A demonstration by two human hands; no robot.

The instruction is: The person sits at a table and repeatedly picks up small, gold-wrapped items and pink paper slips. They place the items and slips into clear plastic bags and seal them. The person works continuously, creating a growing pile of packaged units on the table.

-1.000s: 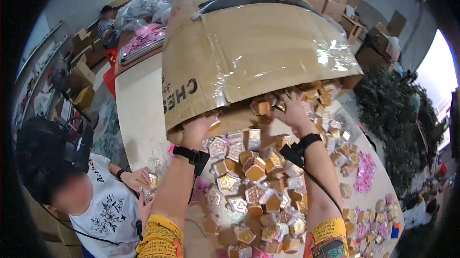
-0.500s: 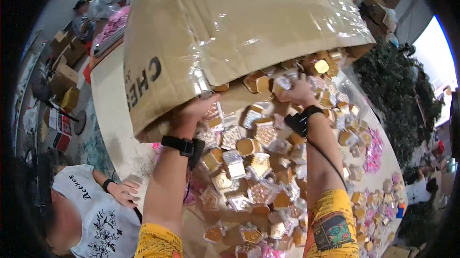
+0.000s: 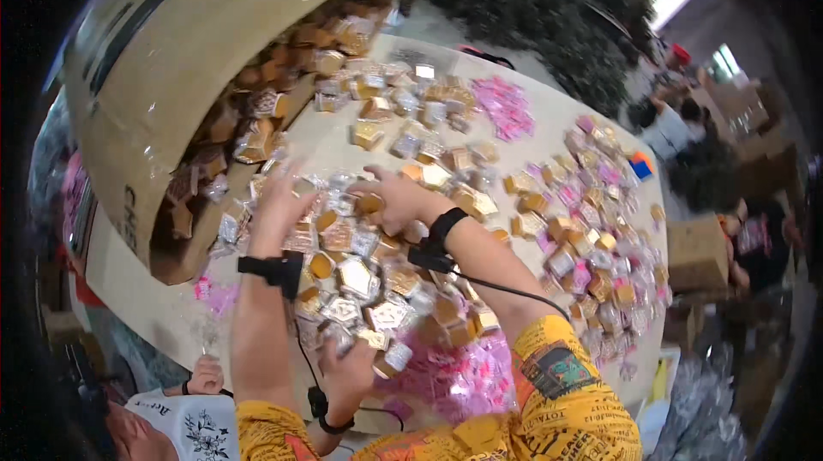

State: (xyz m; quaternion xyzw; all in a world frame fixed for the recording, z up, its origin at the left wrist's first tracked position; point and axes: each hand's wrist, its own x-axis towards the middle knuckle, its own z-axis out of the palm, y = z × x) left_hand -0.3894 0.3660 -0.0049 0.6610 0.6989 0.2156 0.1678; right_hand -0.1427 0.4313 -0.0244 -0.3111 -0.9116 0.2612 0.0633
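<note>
Both hands, left hand [image 3: 279, 204] and right hand [image 3: 390, 202], fingers spread (apparently gripping nothing) on gold wrapped packets [image 3: 360, 277] beside tipped cardboard box [image 3: 163, 75].

The single view comes from a head-worn fisheye camera, looking steeply down and close over the table [image 3: 343, 140]. The person's own forearms enter from the lower edge. Straight edges bend near the rim, where the tipped cardboard box [image 3: 163, 75] fills the upper left.
</note>
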